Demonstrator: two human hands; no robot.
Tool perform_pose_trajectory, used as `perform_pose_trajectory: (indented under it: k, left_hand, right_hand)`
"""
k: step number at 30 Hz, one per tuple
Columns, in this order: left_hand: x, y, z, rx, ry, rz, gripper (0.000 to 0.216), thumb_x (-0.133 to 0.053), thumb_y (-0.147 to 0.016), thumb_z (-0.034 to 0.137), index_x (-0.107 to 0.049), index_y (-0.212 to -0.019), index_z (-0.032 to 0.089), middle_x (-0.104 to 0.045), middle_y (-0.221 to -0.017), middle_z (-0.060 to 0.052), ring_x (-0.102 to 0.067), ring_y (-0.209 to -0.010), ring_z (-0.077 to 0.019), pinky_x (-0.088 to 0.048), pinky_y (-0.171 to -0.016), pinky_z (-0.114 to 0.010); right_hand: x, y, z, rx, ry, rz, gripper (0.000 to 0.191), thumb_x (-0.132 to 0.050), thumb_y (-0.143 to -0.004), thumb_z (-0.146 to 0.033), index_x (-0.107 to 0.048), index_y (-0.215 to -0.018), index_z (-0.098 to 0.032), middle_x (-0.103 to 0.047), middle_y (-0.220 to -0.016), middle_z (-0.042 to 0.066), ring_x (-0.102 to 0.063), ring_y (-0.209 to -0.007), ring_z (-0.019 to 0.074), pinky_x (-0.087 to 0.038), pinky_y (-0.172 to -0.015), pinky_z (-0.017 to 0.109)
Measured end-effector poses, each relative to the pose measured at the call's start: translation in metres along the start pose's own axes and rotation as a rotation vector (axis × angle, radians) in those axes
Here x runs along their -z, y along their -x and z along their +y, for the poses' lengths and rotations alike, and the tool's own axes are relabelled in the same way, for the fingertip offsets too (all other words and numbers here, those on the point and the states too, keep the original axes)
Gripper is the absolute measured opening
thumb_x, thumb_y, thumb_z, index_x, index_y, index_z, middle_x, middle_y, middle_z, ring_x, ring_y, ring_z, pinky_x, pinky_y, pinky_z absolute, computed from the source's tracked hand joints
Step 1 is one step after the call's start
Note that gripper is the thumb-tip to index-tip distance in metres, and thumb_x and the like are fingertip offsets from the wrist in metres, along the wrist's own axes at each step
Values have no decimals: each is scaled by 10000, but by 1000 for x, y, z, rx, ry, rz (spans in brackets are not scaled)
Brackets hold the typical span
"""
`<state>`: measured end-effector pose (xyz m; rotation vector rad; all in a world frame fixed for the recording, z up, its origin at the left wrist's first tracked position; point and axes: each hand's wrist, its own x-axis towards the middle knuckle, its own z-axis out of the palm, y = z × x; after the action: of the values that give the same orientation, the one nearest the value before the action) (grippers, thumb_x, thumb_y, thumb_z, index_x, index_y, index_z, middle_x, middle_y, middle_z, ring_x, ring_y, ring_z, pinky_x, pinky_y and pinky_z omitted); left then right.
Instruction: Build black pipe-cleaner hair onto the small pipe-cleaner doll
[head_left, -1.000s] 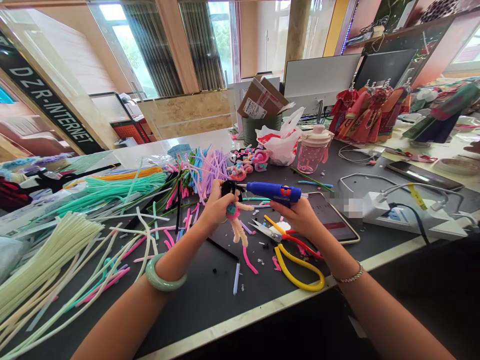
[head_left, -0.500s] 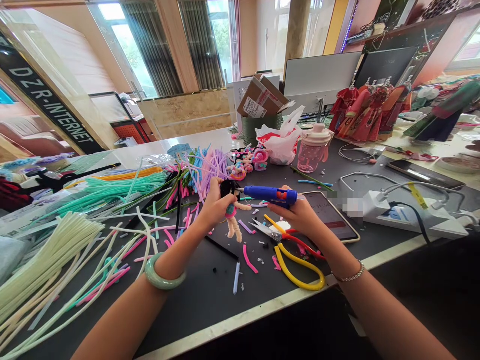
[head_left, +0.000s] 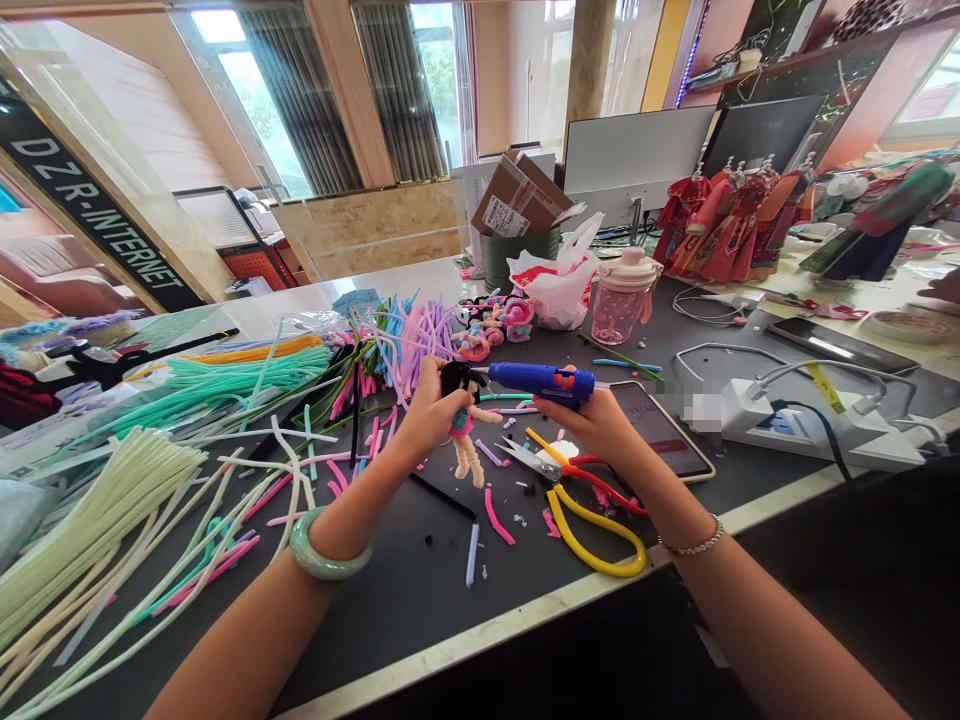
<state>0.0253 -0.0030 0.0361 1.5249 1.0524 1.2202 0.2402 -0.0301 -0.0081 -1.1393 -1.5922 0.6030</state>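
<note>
My left hand (head_left: 429, 415) is closed around a small pipe-cleaner doll (head_left: 463, 425) with black hair, a pink and teal outfit and pale legs hanging down. In my right hand (head_left: 592, 425) is a blue glue gun (head_left: 541, 381), held level with its nozzle pointing left at the doll's black hair. Whether the tip touches the hair, I cannot tell. Below my right hand, scissors (head_left: 592, 530) with yellow and red handles lie open on the dark table. Cut pipe-cleaner pieces (head_left: 499, 517) in pink and pale blue are scattered beneath the doll.
Bundles of pipe cleaners (head_left: 97, 510) cover the table's left side. Behind my hands stand a pink drinking cup (head_left: 621, 305), a plastic bag (head_left: 559, 285) and a bin with a cardboard box (head_left: 517, 200). To the right lie a tablet (head_left: 664, 440) and a white power strip (head_left: 810, 430) with cables.
The glue gun has tilted slightly, its nozzle rising a little at the doll's hair. My left hand stays on the doll. The whole view has shifted slightly.
</note>
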Motion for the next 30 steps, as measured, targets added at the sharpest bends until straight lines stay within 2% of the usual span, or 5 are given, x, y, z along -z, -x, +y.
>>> perform_pose_trajectory:
  k: [4, 11, 23, 30]
  left_hand:
    - [1, 0, 1, -20, -80, 40, 272, -593, -583, 125, -460, -809, 199, -492, -714, 33, -471, -661, -135, -350, -614, -271]
    - [0, -1, 2, -10, -76, 22, 267, -560, -586, 153, -438, -818, 203, -490, -702, 43, -447, -649, -131, -350, -610, -281]
    - [2, -2, -2, 0, -79, -34, 300, -566, -583, 174, -434, -850, 206, -499, -726, 35, -458, -642, -130, -369, -593, -281]
    - [3, -3, -5, 29, -24, 0, 337, -586, -570, 145, -450, -871, 208, -483, -722, 35, -482, -634, -130, -368, -569, -265]
  right_hand:
    - [-1, 1, -4, 18, -12, -27, 307, -658, -741, -486, -512, -763, -217, -505, -629, -32, -477, -574, 142, -378, -544, 284]
    - [1, 2, -9, 108, 55, -40, 250, -643, -762, -450, -563, -752, -214, -490, -690, -15, -486, -621, 149, -393, -626, 301]
    - [2, 1, -2, 4, 10, -13, 332, -659, -734, -515, -495, -745, -226, -482, -625, -33, -442, -552, 140, -349, -538, 290]
    - [2, 2, -5, 36, 9, -39, 275, -659, -743, -471, -544, -772, -223, -500, -653, -19, -472, -591, 149, -369, -557, 290]
